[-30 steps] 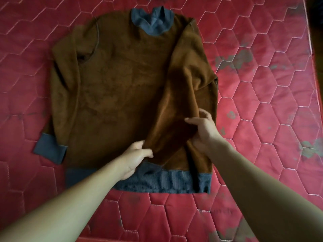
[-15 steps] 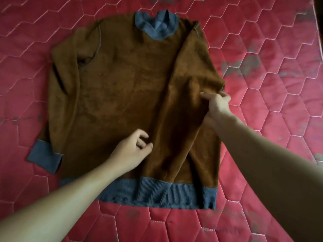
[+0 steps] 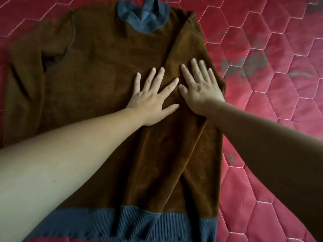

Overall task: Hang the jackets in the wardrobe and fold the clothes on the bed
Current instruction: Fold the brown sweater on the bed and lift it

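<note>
A brown fleece sweater (image 3: pixel 97 70) with a blue-grey collar (image 3: pixel 143 18) and blue-grey ribbed hem (image 3: pixel 139 222) lies flat on the red quilted mattress (image 3: pixel 272 105). Its right sleeve is folded inward over the body, running down toward the hem. My left hand (image 3: pixel 152 96) lies flat on the sweater's middle with fingers spread. My right hand (image 3: pixel 201 84) presses flat on the folded right sleeve, just beside the left hand. The left sleeve lies along the sweater's left side; its cuff is hidden by my forearm.
The mattress with its hexagon stitching and worn grey patches (image 3: pixel 248 65) extends on the right and far side of the sweater. Nothing else lies on the visible part of the bed.
Both hands have let go of the fabric they were pinching and moved up to the sweater's middle, now lying flat and side by side. The camera has come closer.
</note>
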Available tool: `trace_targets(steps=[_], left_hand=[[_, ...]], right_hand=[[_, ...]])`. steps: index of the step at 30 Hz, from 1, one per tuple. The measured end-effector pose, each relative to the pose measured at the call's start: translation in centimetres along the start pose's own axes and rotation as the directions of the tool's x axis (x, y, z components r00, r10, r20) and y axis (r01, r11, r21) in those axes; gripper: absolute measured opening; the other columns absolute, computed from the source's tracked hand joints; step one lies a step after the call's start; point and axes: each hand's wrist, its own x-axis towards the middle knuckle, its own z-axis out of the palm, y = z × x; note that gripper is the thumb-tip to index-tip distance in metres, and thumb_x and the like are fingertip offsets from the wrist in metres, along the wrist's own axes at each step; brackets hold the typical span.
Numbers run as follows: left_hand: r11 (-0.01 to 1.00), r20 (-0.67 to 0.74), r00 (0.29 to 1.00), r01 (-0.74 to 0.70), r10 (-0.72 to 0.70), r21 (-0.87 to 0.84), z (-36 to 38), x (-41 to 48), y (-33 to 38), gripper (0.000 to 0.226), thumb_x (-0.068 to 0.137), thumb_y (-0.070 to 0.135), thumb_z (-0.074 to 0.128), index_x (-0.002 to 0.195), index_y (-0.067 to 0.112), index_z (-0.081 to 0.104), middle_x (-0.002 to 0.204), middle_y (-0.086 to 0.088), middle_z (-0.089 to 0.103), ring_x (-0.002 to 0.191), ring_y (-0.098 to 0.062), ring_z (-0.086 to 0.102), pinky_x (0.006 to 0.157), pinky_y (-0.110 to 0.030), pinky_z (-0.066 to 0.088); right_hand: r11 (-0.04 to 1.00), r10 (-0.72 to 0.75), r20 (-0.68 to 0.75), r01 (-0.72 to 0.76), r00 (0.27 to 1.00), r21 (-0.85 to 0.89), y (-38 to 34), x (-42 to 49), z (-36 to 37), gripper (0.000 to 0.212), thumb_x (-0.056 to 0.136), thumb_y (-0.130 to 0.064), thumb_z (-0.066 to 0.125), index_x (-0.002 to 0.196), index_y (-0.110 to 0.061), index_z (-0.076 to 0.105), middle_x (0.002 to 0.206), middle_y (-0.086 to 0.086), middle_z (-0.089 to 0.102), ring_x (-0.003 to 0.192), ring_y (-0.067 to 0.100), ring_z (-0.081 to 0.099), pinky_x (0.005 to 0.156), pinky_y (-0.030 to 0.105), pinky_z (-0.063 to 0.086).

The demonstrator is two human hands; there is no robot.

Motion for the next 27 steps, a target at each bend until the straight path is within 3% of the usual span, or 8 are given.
trace_targets(steps=[5,11,14,18,20,23,25,27], left_hand=[[0.999,-0.078,0.997,-0.007,0.010,0.045,0.8,0.2,-0.5,0.075,0.095,0.074,0.014,0.158,0.041,-0.010,0.169,-0.006,-0.013,0.155,-0.025,-0.013,0.121,-0.061,-0.003],[0.995,0.029,0.996,-0.085,0.087,-0.045,-0.3,-2.0,-2.8,0.074,0.099,0.070,0.012,0.159,0.034,-0.012,0.168,-0.002,-0.019,0.154,-0.018,-0.020,0.125,-0.050,-0.006],[0.999,0.047,0.998,-0.031,0.030,0.014,0.4,-8.1,-6.1,0.068,0.103,0.062,0.013,0.160,0.034,-0.009,0.168,-0.003,-0.020,0.154,-0.019,-0.020,0.125,-0.049,-0.003],[0.978,-0.145,0.968,0.206,-0.204,0.002,0.5,-18.7,-13.0,0.065,0.102,0.052,0.039,0.160,0.034,0.015,0.169,-0.010,0.002,0.156,-0.028,0.001,0.122,-0.061,0.006],[0.909,-0.174,0.892,0.412,-0.417,-0.064,0.4,-23.4,-16.4,0.072,0.096,0.055,0.046,0.159,0.033,0.020,0.167,-0.015,0.009,0.155,-0.034,0.010,0.118,-0.066,0.014],[0.613,-0.017,0.639,0.730,-0.769,-0.302,0.7,-28.5,-19.8,0.093,0.086,0.065,0.057,0.160,0.027,0.015,0.160,-0.022,0.022,0.147,-0.042,0.025,0.111,-0.065,0.030],[0.518,0.043,0.592,0.734,-0.805,-0.439,0.7,-30.4,-20.8,0.101,0.082,0.063,0.068,0.159,0.019,0.021,0.149,-0.020,0.039,0.137,-0.040,0.037,0.107,-0.056,0.038],[0.407,0.101,0.587,0.665,-0.803,-0.626,0.3,-31.1,-21.1,0.097,0.081,0.051,0.077,0.156,0.015,0.029,0.138,-0.015,0.049,0.130,-0.032,0.046,0.106,-0.043,0.039]], right_hand=[[0.997,0.074,-0.018,-0.075,0.997,-0.028,0.9,1.2,0.2,0.076,0.098,-0.070,0.011,0.163,-0.034,-0.005,0.171,0.009,-0.014,0.157,0.024,-0.017,0.127,0.045,-0.007],[0.989,0.141,0.150,-0.133,0.978,-0.068,-0.3,1.2,-1.6,0.072,0.101,-0.066,0.010,0.161,-0.034,-0.015,0.168,0.007,-0.024,0.155,0.024,-0.023,0.127,0.046,-0.009],[0.976,0.204,0.107,-0.194,0.973,-0.095,-2.4,-0.7,-1.7,0.064,0.107,-0.048,0.019,0.164,-0.027,-0.001,0.171,0.011,-0.011,0.157,0.030,-0.014,0.127,0.049,-0.002],[0.999,0.028,-0.114,-0.024,0.993,0.034,-8.8,-5.4,-1.1,0.058,0.103,-0.027,0.042,0.159,-0.014,0.032,0.169,0.015,0.015,0.157,0.036,0.003,0.127,0.056,0.006],[0.988,-0.130,-0.121,0.139,0.984,0.071,-14.1,-7.5,-0.6,0.059,0.102,-0.034,0.046,0.157,-0.014,0.037,0.167,0.015,0.023,0.157,0.035,0.009,0.126,0.055,0.009],[0.932,-0.299,-0.092,0.311,0.950,0.184,-23.1,-10.0,0.2,0.059,0.094,-0.038,0.050,0.148,-0.014,0.050,0.154,0.017,0.045,0.146,0.039,0.035,0.120,0.054,0.032],[0.910,-0.274,0.004,0.258,0.962,0.326,-28.8,-11.1,0.7,0.058,0.095,-0.038,0.050,0.149,-0.017,0.049,0.141,0.013,0.053,0.131,0.035,0.046,0.109,0.050,0.044],[0.832,-0.228,0.170,0.101,0.959,0.546,-33.9,-12.0,0.3,0.057,0.099,-0.041,0.047,0.152,-0.023,0.040,0.135,0.008,0.055,0.126,0.029,0.048,0.108,0.044,0.042]])
